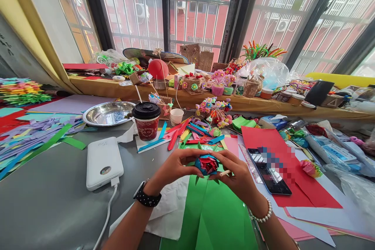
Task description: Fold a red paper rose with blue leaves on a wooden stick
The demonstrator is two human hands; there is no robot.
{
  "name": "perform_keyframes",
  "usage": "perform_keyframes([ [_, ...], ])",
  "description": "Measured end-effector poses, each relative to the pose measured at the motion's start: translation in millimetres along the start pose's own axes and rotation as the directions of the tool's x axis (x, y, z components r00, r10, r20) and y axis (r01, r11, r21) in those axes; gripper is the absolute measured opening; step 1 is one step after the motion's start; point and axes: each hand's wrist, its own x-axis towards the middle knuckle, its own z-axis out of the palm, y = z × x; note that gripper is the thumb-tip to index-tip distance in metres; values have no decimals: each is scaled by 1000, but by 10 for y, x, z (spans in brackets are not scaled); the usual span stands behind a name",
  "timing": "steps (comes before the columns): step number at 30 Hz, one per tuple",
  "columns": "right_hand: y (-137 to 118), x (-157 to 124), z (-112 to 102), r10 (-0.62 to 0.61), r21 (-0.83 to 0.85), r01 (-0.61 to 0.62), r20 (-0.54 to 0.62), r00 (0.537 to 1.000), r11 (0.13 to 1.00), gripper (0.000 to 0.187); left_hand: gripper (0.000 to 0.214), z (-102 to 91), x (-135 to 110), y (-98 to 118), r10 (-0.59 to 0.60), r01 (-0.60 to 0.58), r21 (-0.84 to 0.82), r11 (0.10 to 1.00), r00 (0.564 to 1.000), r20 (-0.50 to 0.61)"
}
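Note:
A red and blue paper flower (207,164) with green leaf tips below it is held between both hands over a green paper sheet (211,215). My left hand (175,168), with a black watch on the wrist, pinches the flower's left side. My right hand (237,175), with a pearl bracelet on the wrist, grips its right side; a thin wooden stick pokes out between those fingers. Both hands are closed on the flower.
A white power bank (104,163) with a cable lies at left. Behind stand a lidded red coffee cup (146,121), a steel plate (108,113) and loose paper strips (187,131). A phone (268,170) rests on red paper (293,172). Craft items crowd the window ledge.

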Motion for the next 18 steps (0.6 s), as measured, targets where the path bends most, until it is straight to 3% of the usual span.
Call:
perform_keyframes([
  [4, -62, 22, -40, 71, 42, -69, -48, 996, 997, 47, 52, 1, -4, 5, -5, 9, -80, 997, 999, 51],
  [9, -52, 21, -55, 2, 63, 3, -77, 997, 998, 34, 47, -7, 5, -64, 28, -23, -100, 995, 998, 48],
  [18, -30, 7, -42, -45, 74, 51, -79, 996, 996, 34, 38, 20, 4, -35, -3, 2, -118, 993, 1000, -5],
])
